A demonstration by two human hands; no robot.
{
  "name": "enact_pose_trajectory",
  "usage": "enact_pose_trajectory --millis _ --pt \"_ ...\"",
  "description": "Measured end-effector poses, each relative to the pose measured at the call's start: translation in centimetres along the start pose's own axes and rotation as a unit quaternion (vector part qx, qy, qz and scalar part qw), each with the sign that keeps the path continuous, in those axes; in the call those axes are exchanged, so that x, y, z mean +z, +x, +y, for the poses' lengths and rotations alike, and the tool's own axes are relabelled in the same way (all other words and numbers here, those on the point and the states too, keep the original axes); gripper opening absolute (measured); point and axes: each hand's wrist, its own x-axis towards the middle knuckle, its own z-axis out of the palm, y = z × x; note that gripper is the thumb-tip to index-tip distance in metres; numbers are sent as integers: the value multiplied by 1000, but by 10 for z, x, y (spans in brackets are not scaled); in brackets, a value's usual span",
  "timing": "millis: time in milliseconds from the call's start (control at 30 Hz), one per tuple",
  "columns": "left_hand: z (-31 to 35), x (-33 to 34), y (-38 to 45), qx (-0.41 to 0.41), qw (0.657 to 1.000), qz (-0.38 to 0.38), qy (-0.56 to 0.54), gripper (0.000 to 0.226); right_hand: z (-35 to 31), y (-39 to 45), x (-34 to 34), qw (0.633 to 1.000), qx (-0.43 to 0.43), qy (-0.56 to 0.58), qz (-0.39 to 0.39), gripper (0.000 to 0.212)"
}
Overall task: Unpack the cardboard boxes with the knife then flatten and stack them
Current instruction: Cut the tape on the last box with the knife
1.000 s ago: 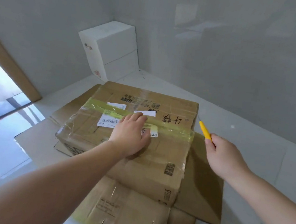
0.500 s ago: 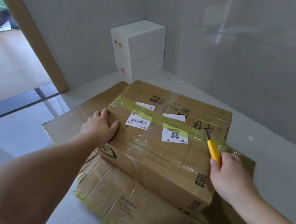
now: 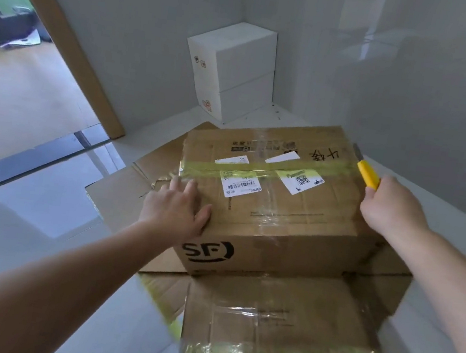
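- Sealed cardboard box (image 3: 267, 198) sat on flattened cardboard (image 3: 274, 324) on the floor; yellow tape (image 3: 262, 168) uncut, contents hidden.
- Right hand (image 3: 390, 209) gripped the yellow knife (image 3: 367, 174), blade at the tape's right end.
- Left hand (image 3: 177, 210) lay flat, fingers spread, on the box's near-left corner.
- Judged: some boxes flattened; this one not yet opened.
- Two white boxes (image 3: 234, 69) stacked in the corner, closed.
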Motion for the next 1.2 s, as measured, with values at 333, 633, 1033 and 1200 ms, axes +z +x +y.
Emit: enact_pose_trajectory --millis 333,633,1033,1200 --pt "13 1 107 89 994 -18 -63 57 -3 -96 3 993 -40 104 42 31" --pt "10 20 197 61 995 -62 -57 75 -34 -141 40 962 77 241 -100 18" --pt "-19 21 186 45 991 -109 -62 80 -53 -105 59 926 96 364 -44 16" --pt "-61 17 116 -36 993 -101 -48 77 -52 -42 54 939 49 340 -34 24"
